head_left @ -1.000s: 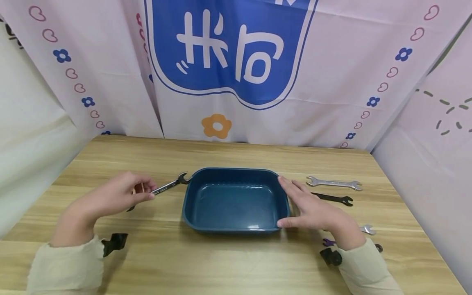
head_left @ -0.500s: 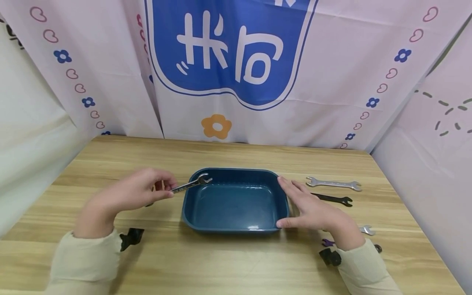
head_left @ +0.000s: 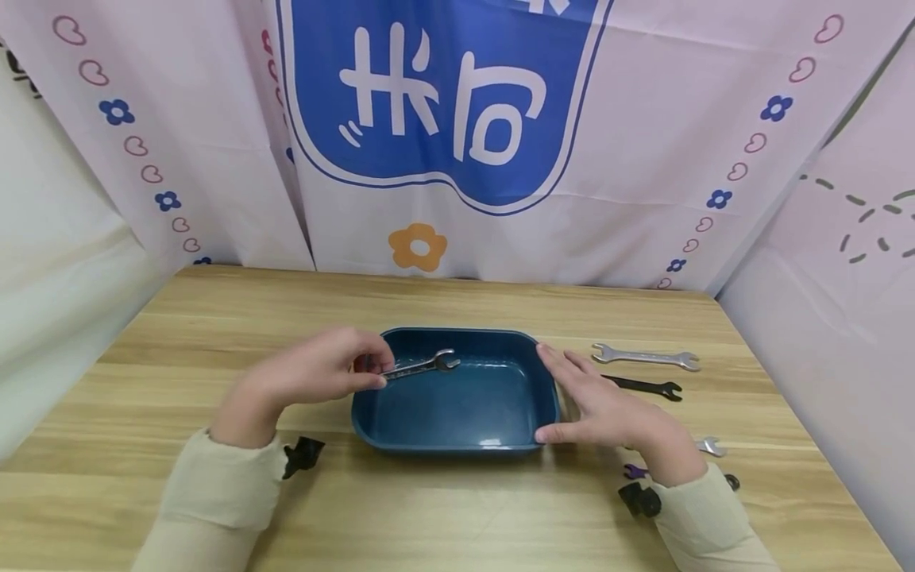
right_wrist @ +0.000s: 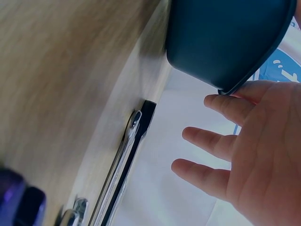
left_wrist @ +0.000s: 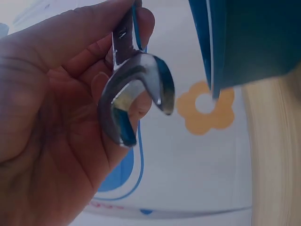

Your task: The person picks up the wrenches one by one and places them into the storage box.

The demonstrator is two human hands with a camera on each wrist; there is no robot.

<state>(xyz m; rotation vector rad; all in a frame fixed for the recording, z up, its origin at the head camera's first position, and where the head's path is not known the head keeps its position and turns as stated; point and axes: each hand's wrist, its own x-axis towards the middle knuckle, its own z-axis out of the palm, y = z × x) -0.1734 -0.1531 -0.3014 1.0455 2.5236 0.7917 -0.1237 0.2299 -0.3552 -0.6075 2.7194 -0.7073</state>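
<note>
My left hand (head_left: pixel 332 365) pinches a silver open-end wrench (head_left: pixel 422 367) between thumb and fingers. The wrench's far end reaches over the inside of a dark teal rectangular tub (head_left: pixel 457 448). Seen from the left wrist, its forked near end (left_wrist: pixel 129 77) sticks out from the grip toward the camera, with the tub wall (left_wrist: pixel 258 42) beside it. At the tub's right side, my right hand (head_left: pixel 600 405) lies spread, thumb at the front corner and fingertips at the back corner of the rim. In the right wrist view, its straight fingers (right_wrist: pixel 211 141) fan out below the tub.
Right of the tub lie a silver wrench (head_left: pixel 646 357) and a black wrench (head_left: pixel 646 386). Nearer the right sleeve are another silver wrench end (head_left: pixel 711 446) and a purple wrench (head_left: pixel 634 471), both partly hidden by the arm. A printed cloth (head_left: pixel 486 238) hangs behind the wooden table (head_left: pixel 457 516).
My left hand has carried the wrench rightward, from the table's left side to over the tub. The right hand has stayed at the tub's rim.
</note>
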